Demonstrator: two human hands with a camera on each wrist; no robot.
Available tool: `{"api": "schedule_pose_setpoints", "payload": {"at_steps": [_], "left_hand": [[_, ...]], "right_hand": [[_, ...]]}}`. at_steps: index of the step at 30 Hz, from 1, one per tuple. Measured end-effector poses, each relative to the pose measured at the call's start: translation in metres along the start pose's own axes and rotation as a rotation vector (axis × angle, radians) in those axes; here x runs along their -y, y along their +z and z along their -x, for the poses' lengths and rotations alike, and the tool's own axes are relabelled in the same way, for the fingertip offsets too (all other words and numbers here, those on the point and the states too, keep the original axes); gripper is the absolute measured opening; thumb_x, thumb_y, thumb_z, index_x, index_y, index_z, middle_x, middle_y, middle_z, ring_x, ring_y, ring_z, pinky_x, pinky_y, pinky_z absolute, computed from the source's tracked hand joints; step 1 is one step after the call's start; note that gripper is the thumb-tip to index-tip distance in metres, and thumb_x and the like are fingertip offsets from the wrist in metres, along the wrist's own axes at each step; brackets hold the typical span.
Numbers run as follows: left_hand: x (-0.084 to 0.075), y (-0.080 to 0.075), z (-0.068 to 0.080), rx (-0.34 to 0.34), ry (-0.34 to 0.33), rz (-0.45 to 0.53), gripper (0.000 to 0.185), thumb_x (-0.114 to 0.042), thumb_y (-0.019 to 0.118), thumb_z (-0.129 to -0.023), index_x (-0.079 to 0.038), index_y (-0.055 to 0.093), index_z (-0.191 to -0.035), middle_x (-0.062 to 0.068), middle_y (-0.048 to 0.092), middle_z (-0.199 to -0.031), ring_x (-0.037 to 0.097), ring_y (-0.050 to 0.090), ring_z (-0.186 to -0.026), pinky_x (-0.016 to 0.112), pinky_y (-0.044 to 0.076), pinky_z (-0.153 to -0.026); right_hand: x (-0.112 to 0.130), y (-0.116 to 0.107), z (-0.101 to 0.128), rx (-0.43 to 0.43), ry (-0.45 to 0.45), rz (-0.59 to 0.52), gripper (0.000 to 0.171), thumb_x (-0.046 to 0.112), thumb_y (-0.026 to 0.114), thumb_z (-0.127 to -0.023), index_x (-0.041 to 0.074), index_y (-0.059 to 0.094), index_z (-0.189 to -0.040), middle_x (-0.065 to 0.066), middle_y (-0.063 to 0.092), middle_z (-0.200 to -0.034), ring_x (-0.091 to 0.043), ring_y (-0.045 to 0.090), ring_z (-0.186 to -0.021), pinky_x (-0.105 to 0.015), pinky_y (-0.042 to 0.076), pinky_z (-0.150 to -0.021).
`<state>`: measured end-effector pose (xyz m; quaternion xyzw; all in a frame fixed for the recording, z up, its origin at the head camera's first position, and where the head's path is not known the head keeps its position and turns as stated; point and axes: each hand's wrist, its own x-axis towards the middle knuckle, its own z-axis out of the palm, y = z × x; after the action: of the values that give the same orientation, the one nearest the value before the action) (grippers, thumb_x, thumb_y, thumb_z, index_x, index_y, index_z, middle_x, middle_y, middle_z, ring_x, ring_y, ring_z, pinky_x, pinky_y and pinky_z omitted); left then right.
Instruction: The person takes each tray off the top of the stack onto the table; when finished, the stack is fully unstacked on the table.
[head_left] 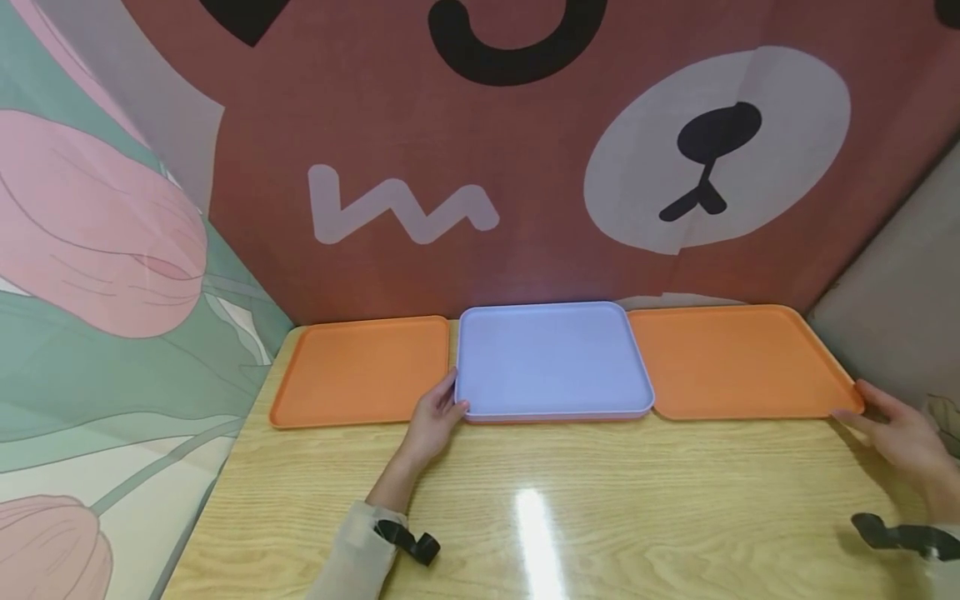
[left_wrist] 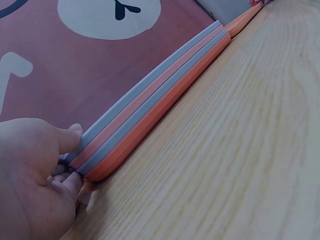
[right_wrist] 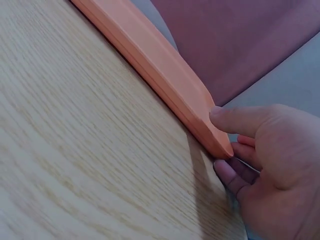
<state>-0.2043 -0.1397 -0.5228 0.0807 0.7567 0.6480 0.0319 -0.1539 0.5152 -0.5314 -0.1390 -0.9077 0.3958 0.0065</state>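
A stack of trays stands at the back middle of the table, a lavender tray (head_left: pixel 553 358) on top. Seen from the side in the left wrist view, the stack (left_wrist: pixel 155 95) alternates lavender and orange layers. My left hand (head_left: pixel 433 423) grips its left front corner, thumb by the top rim and fingers curled lower down. To the right lies a wide orange tray (head_left: pixel 742 362). My right hand (head_left: pixel 896 425) pinches that tray's right front corner, its thumb (right_wrist: pixel 237 119) on the rim and the other fingers curled around and below the edge.
Left of the stack lies another orange tray (head_left: pixel 363 371). All the trays sit along the back of the wood-grain table (head_left: pixel 637 508), close to a printed cloth backdrop (head_left: pixel 405 275). A grey panel (head_left: pixel 900 275) stands at the right. Black straps (head_left: pixel 405 540) circle both wrists.
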Motion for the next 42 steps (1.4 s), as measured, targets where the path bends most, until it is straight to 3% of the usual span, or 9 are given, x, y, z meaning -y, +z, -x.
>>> {"api": "schedule_pose_setpoints", "payload": {"at_steps": [3, 6, 8, 10, 13, 23, 30, 35, 42], "left_hand": [[-0.001, 0.0, 0.001, 0.002, -0.003, 0.0, 0.064, 0.004, 0.06, -0.099, 0.008, 0.029, -0.155, 0.024, 0.025, -0.162, 0.035, 0.029, -0.148, 0.032, 0.031, -0.115], [-0.004, -0.001, 0.002, 0.002, -0.009, -0.011, 0.063, 0.005, 0.059, -0.099, 0.01, 0.029, -0.154, 0.026, 0.026, -0.162, 0.038, 0.029, -0.147, 0.035, 0.032, -0.115], [-0.006, -0.001, 0.002, -0.002, -0.025, -0.011, 0.063, 0.006, 0.059, -0.099, 0.009, 0.029, -0.154, 0.025, 0.026, -0.162, 0.037, 0.03, -0.148, 0.035, 0.032, -0.115], [-0.009, -0.001, 0.002, -0.001, -0.03, -0.018, 0.063, 0.007, 0.059, -0.099, 0.009, 0.029, -0.154, 0.026, 0.026, -0.162, 0.038, 0.03, -0.147, 0.036, 0.033, -0.115], [-0.011, 0.0, 0.001, 0.005, -0.046, -0.022, 0.064, 0.007, 0.06, -0.098, 0.009, 0.029, -0.155, 0.025, 0.027, -0.162, 0.037, 0.03, -0.147, 0.035, 0.034, -0.114], [-0.021, -0.002, -0.002, 0.009, -0.056, -0.089, 0.061, 0.009, 0.061, -0.096, 0.013, 0.034, -0.151, 0.032, 0.037, -0.154, 0.04, 0.039, -0.142, 0.041, 0.04, -0.111], [-0.022, -0.004, -0.002, -0.006, -0.067, -0.066, 0.061, 0.011, 0.062, -0.094, 0.012, 0.037, -0.15, 0.033, 0.042, -0.15, 0.04, 0.043, -0.14, 0.041, 0.042, -0.11], [-0.021, -0.006, -0.003, -0.017, -0.064, -0.067, 0.059, 0.012, 0.062, -0.094, 0.014, 0.039, -0.148, 0.034, 0.045, -0.147, 0.042, 0.047, -0.137, 0.042, 0.044, -0.108], [-0.022, -0.007, -0.009, -0.046, -0.099, -0.082, 0.057, 0.008, 0.063, -0.094, 0.01, 0.044, -0.148, 0.028, 0.054, -0.142, 0.038, 0.053, -0.131, 0.041, 0.049, -0.105]], "right_hand": [[0.01, -0.001, 0.006, -0.026, -0.003, 0.003, 0.084, 0.042, 0.05, -0.106, 0.0, 0.0, -0.159, -0.024, -0.006, -0.164, -0.05, 0.002, -0.148, -0.057, 0.014, -0.12], [0.018, -0.001, 0.014, -0.09, -0.07, 0.013, 0.078, 0.037, 0.05, -0.107, -0.003, 0.009, -0.159, -0.015, 0.006, -0.168, -0.033, 0.009, -0.154, -0.029, 0.02, -0.122], [0.024, -0.001, 0.018, -0.136, -0.128, -0.011, 0.072, 0.032, 0.053, -0.107, -0.003, 0.018, -0.159, 0.004, 0.03, -0.164, -0.01, 0.026, -0.149, -0.007, 0.029, -0.105], [0.033, -0.001, 0.02, -0.17, -0.199, -0.082, 0.063, 0.022, 0.056, -0.105, 0.0, 0.029, -0.158, 0.023, 0.051, -0.141, 0.009, 0.041, -0.129, 0.002, 0.032, -0.084], [0.05, 0.001, 0.022, -0.15, -0.274, -0.194, 0.055, 0.012, 0.058, -0.104, 0.007, 0.039, -0.156, 0.041, 0.05, -0.112, 0.024, 0.046, -0.102, 0.001, 0.039, -0.072], [0.116, 0.05, 0.022, 0.124, -0.493, -0.375, 0.047, -0.002, 0.055, -0.102, 0.013, 0.052, -0.146, 0.022, 0.065, -0.117, 0.009, 0.063, -0.104, -0.012, 0.053, -0.079], [0.166, 0.105, 0.019, 0.239, -0.482, -0.354, 0.053, 0.007, 0.058, -0.104, -0.015, 0.037, -0.147, 0.013, 0.063, -0.123, 0.005, 0.062, -0.106, -0.02, 0.058, -0.08], [0.186, 0.135, 0.016, 0.301, -0.443, -0.398, 0.057, 0.006, 0.059, -0.103, -0.016, 0.034, -0.149, -0.033, 0.054, -0.134, 0.003, 0.063, -0.102, -0.029, 0.061, -0.076], [0.19, 0.152, 0.01, 0.281, -0.325, -0.325, 0.061, 0.011, 0.064, -0.101, -0.013, 0.036, -0.15, -0.035, 0.052, -0.135, 0.003, 0.058, -0.088, -0.025, 0.057, -0.061]]}}
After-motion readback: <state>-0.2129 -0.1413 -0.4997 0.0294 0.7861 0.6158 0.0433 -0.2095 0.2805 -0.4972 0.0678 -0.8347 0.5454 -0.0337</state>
